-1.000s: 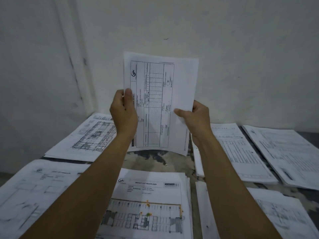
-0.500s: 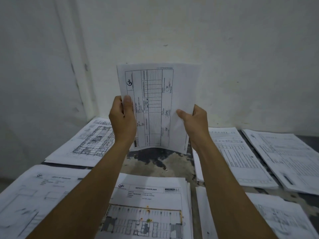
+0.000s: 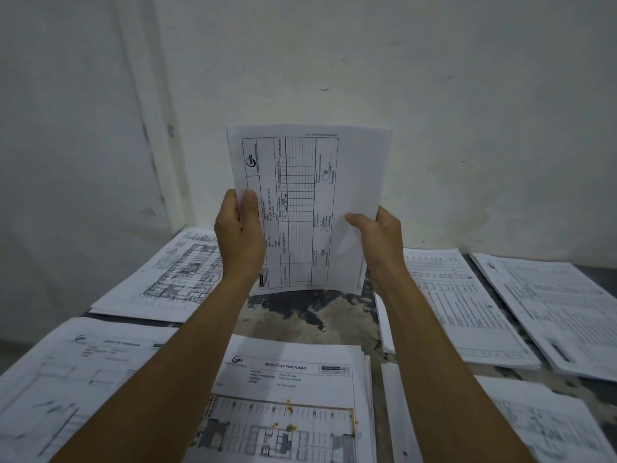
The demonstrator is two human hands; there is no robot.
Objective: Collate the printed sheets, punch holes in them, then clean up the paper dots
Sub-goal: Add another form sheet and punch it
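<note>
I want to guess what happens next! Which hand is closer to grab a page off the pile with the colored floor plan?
Probably the left hand. Both hands grip the held sheets, but the colored floor plan pile lies below, mostly toward the left arm's side. The right hand sits nearer the table-form piles.

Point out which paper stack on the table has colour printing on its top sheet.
The near centre stack, headed "DEFECTLIST PEKERJAAN", between the forearms. Its floor plan has an orange border and yellow marks; the other stacks look black and white.

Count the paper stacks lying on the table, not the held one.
6: far left floor-plan stack, near left stack, near centre Defectlist stack, far centre-right stack, far right stack, near right stack. More may lie outside the frame.
</note>
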